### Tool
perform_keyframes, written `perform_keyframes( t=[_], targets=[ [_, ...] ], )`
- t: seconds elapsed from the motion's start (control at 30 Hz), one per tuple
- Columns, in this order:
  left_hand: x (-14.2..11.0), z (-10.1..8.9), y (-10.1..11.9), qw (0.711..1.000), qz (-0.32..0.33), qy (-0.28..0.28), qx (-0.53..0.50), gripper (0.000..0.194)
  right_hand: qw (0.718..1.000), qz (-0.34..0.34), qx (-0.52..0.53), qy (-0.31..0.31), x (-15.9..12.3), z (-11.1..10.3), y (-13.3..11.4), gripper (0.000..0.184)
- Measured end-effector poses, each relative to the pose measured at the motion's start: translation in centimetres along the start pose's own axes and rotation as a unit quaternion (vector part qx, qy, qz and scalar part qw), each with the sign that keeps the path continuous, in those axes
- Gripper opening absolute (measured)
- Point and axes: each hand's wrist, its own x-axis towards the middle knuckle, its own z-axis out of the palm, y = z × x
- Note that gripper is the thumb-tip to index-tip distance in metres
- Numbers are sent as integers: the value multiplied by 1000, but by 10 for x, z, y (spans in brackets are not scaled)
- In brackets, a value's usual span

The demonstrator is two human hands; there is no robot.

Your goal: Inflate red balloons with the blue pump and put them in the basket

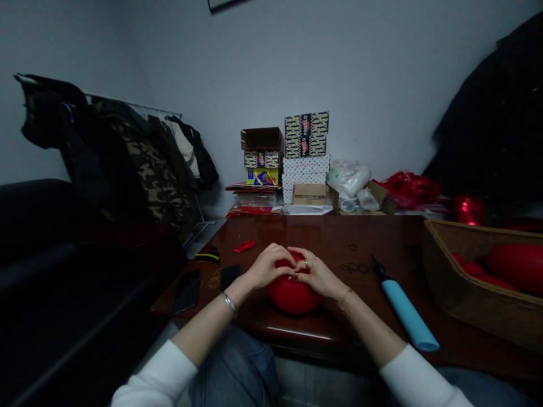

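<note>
An inflated red balloon (pixel 292 294) rests at the near edge of the dark wooden table (pixel 339 237). My left hand (pixel 268 265) and my right hand (pixel 316 274) meet on top of it, fingers curled and pinched around the balloon's upper part. Both hands are closed on the balloon. What the fingertips pinch is hidden between them. A flat, uninflated red balloon (pixel 245 246) lies further back on the left.
A blue hand pump (pixel 405 308) lies to the right. A wicker basket (pixel 466 294) with red balloons stands at the right edge. Two phones (pixel 186 291) and rubber bands (pixel 352 267) lie on the table. Stacked boxes (pixel 303 155) line the wall; coats hang left.
</note>
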Motion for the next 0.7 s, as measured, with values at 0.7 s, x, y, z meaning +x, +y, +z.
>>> perform_keyframes(
  t=[0.7],
  targets=[
    [-1, -24, 4, 997, -4, -40, 69, 19, 1000, 12, 19, -11, -7, -8, 3, 8]
  ],
)
